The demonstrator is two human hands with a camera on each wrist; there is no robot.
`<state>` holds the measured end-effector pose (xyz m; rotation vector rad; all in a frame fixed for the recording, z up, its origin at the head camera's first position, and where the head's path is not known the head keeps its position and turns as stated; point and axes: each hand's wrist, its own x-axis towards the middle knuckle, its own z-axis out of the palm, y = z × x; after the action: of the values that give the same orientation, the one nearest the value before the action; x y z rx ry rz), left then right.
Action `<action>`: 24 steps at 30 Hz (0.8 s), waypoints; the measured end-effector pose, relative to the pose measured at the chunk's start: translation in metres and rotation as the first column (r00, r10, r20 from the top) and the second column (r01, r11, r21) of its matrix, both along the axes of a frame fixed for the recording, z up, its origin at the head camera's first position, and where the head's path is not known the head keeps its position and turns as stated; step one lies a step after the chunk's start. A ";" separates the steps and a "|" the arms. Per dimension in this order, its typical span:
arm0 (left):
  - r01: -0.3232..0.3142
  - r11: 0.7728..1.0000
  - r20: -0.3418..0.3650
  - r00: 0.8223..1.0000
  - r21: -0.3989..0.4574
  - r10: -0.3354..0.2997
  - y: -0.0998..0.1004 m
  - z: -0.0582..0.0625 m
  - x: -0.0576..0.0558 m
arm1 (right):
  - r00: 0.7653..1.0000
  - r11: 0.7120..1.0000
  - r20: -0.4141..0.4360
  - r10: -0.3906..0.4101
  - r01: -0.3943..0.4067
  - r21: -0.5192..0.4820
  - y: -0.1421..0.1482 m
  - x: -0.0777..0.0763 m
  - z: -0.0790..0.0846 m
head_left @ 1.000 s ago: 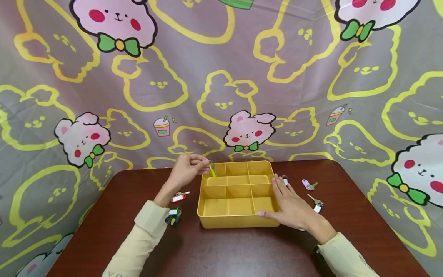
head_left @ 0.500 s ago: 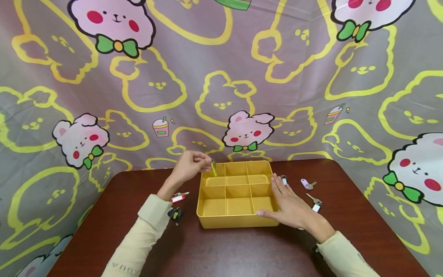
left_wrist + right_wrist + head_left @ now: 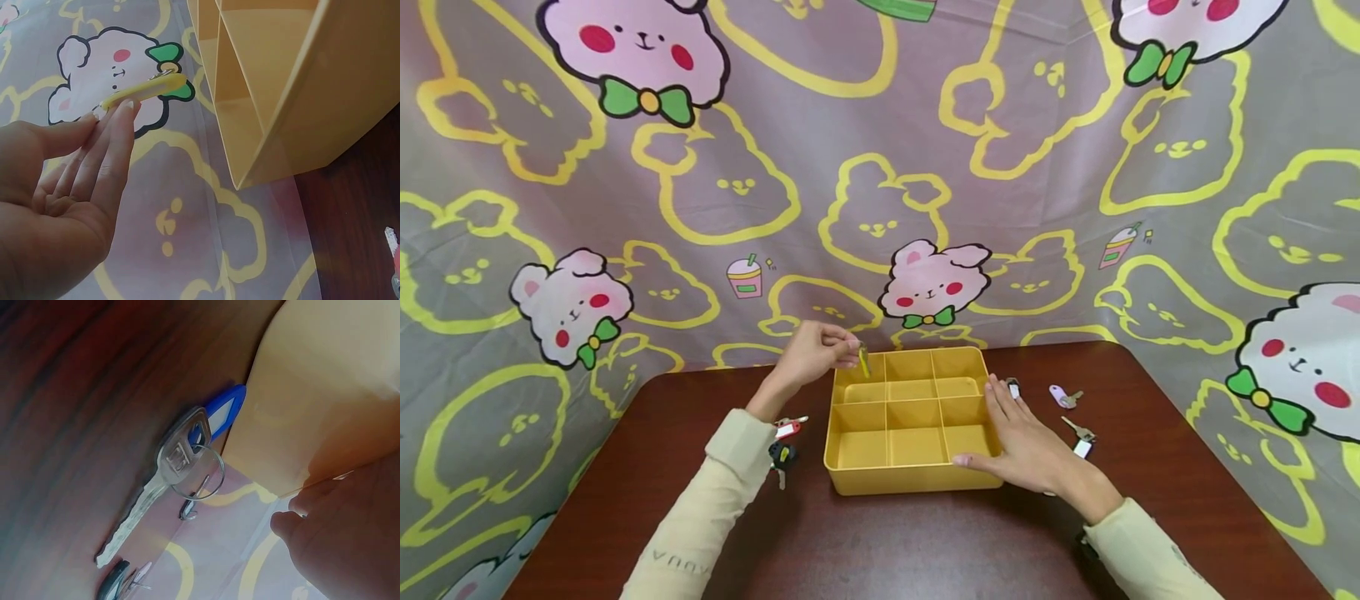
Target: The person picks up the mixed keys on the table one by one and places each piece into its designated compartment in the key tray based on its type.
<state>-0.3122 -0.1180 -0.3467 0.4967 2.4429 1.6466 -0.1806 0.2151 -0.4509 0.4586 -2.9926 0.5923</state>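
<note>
My left hand (image 3: 811, 354) pinches a yellow key tag (image 3: 864, 363) between thumb and fingertips. The tag hangs tilted above the back-left compartment of the yellow divided box (image 3: 917, 480). In the left wrist view the yellow tag (image 3: 147, 90) points away from the fingertips, with a bit of metal ring at its far end; any key on it is hard to make out there. My right hand (image 3: 1028, 446) rests on the box's right side, fingers straight along the rim and thumb over the front edge. No objects show in the box's compartments.
Left of the box lie a red-tagged key (image 3: 787, 429) and black-headed keys (image 3: 782, 456). On the right are a purple-tagged key (image 3: 1062, 396), a white-labelled key (image 3: 1081, 440) and a dark-tagged one (image 3: 1014, 388). A blue-tagged key (image 3: 178, 456) lies beside the box. Patterned cloth (image 3: 880, 208) surrounds the table.
My left hand has moved slightly up and right with the yellow tag, and its sleeve now covers the green tag on the left. My right hand stays on the box.
</note>
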 end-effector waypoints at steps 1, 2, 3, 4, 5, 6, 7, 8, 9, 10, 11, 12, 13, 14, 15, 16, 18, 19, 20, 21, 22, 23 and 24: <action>0.001 1.000 0.003 1.000 0.000 -0.001 0.000 0.000 -0.001 | 1.000 1.000 -0.001 0.000 0.000 0.000 0.000 0.000 0.000; 0.002 1.000 0.007 1.000 0.000 -0.002 0.001 -0.001 -0.003 | 1.000 1.000 -0.001 0.001 -0.001 -0.001 0.000 0.000 0.000; 0.002 1.000 0.011 1.000 -0.002 -0.002 0.001 -0.001 -0.004 | 1.000 1.000 -0.001 0.002 -0.002 -0.001 0.000 0.000 0.000; 0.002 1.000 0.015 1.000 -0.002 -0.002 0.002 -0.001 -0.005 | 1.000 1.000 -0.001 0.003 -0.003 -0.001 0.000 0.000 0.000; 0.003 1.000 0.020 1.000 -0.002 -0.003 0.002 -0.001 -0.006 | 1.000 1.000 -0.002 0.004 -0.004 -0.001 0.000 0.000 0.000; 0.002 1.000 0.025 1.000 -0.001 -0.001 0.003 -0.001 -0.007 | 1.000 1.000 -0.001 0.004 -0.004 -0.001 0.000 0.000 0.000; 0.001 1.000 0.029 1.000 0.000 -0.001 0.003 -0.001 -0.008 | 1.000 1.000 -0.001 0.004 -0.004 -0.001 0.000 0.000 0.000; 0.001 1.000 0.032 0.999 0.000 -0.001 0.004 -0.001 -0.008 | 1.000 1.000 -0.001 0.004 -0.004 -0.001 0.000 0.000 0.000; -0.001 1.000 0.037 0.999 0.000 0.001 0.004 -0.001 -0.009 | 1.000 1.000 -0.002 0.003 -0.003 -0.003 0.000 0.000 0.000; -0.003 1.000 0.040 0.999 0.000 0.003 0.005 0.000 -0.010 | 1.000 1.000 -0.001 0.002 -0.002 -0.005 0.000 0.000 0.000; -0.006 1.000 0.043 0.999 -0.001 0.007 0.005 0.000 -0.010 | 1.000 1.000 0.000 0.001 -0.001 -0.008 0.000 0.000 0.000; -0.008 1.000 0.044 0.999 -0.003 0.008 0.006 0.000 -0.011 | 1.000 1.000 0.001 0.000 0.000 -0.011 0.000 0.000 0.000; -0.011 1.000 0.045 0.999 -0.004 0.011 0.006 -0.001 -0.012 | 1.000 1.000 0.001 0.000 0.000 -0.013 0.000 0.000 0.000; -0.012 1.000 0.046 0.999 -0.006 0.013 0.006 -0.001 -0.013 | 1.000 1.000 0.000 0.000 0.000 -0.015 0.000 0.000 -0.001; -0.013 1.000 0.047 0.999 -0.006 0.013 0.006 -0.002 -0.014 | 1.000 1.000 0.000 -0.001 0.001 -0.016 0.000 0.000 -0.001; -0.013 1.000 0.047 0.999 -0.008 0.013 0.006 -0.002 -0.015 | 1.000 1.000 0.000 -0.001 0.001 -0.016 0.000 0.000 -0.001; -0.007 1.000 0.043 0.999 -0.009 0.008 0.006 -0.005 -0.019 | 1.000 1.000 0.001 -0.003 0.003 -0.017 0.000 0.000 -0.001; -0.008 1.000 0.044 0.999 -0.010 0.008 0.006 -0.005 -0.020 | 1.000 1.000 0.002 -0.005 0.005 -0.018 0.000 0.000 -0.001; -0.005 1.000 0.041 0.999 -0.013 0.006 0.006 -0.006 -0.021 | 1.000 1.000 0.003 -0.006 0.006 -0.019 0.000 0.001 -0.001; -0.006 1.000 0.040 0.999 -0.016 0.006 0.006 -0.007 -0.022 | 1.000 1.000 0.005 -0.007 0.007 -0.020 0.000 0.001 -0.001; -0.006 1.000 0.038 0.999 -0.019 0.007 0.006 -0.007 -0.022 | 1.000 1.000 0.007 -0.008 0.008 -0.022 0.000 0.001 0.000; -0.006 1.000 0.037 0.999 -0.019 0.007 0.006 -0.008 -0.023 | 1.000 1.000 0.010 -0.008 0.008 -0.023 0.001 0.001 0.000; -0.007 1.000 0.037 0.999 -0.022 0.007 0.006 -0.008 -0.023 | 1.000 1.000 0.010 -0.007 0.008 -0.023 0.001 0.001 0.000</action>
<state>-0.3354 -0.1119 -0.3546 0.4512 2.4364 1.6153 -0.1797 0.2158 -0.4511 0.4441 -2.9917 0.6292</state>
